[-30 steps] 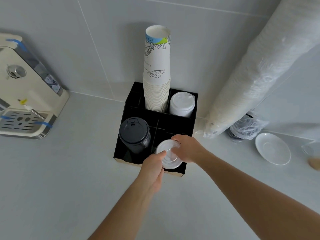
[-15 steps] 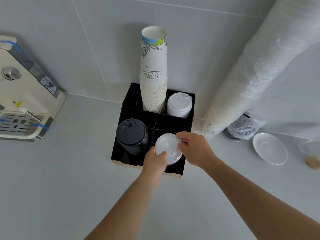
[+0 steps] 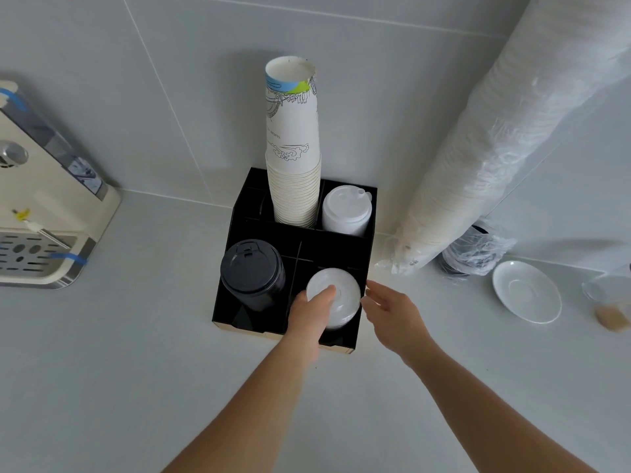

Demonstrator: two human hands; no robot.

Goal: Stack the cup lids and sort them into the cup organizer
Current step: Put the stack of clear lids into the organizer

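Pale counter, tiled wall. Clear lids (image 3: 336,298) in organizer (image 3: 239,308) front-right compartment: light, thin, slippery; grip by rim. Left hand (image 3: 309,314) holding stack; right hand (image 3: 392,308) open, beside, empty.

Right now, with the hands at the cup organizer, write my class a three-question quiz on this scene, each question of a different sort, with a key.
1. True or false: the right hand grips the clear lid stack.
2. Which compartment of the black cup organizer holds the black lid stack? A front left, B back right, C front right.
3. Fill in: the left hand rests its thumb on top of the ____ lid stack.

Key: 1 false, it is open beside the stack, not touching it. 2 A. 3 clear.
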